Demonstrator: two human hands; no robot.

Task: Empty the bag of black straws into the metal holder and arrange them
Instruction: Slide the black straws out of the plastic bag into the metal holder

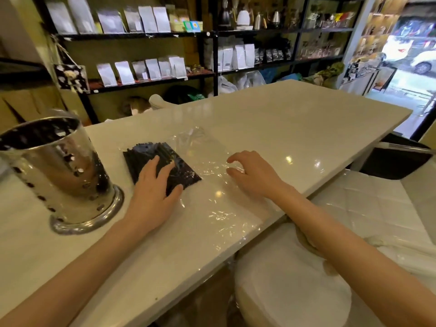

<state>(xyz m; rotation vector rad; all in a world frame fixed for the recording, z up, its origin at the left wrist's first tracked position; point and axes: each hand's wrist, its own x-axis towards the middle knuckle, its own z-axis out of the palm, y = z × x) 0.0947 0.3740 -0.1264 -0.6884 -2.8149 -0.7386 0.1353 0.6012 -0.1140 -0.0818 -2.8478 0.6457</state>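
A shiny metal holder [62,171] with punched holes stands upright at the left of the white counter [295,128]. Just right of it lies a flat bundle of black straws [146,154] inside a clear plastic bag [212,161] that stretches toward the counter's near edge. My left hand [153,192] rests flat on the near part of the straw bundle, fingers spread. My right hand [254,173] hovers over the empty clear part of the bag, fingers curled and apart, fingertips touching the plastic; it holds nothing firmly.
A white round stool [290,286] stands below the counter's near edge, with a white quilted seat [377,204] to its right. Black shelves [212,34] with white pouches and kettles line the back wall. A glass door [410,67] is at far right.
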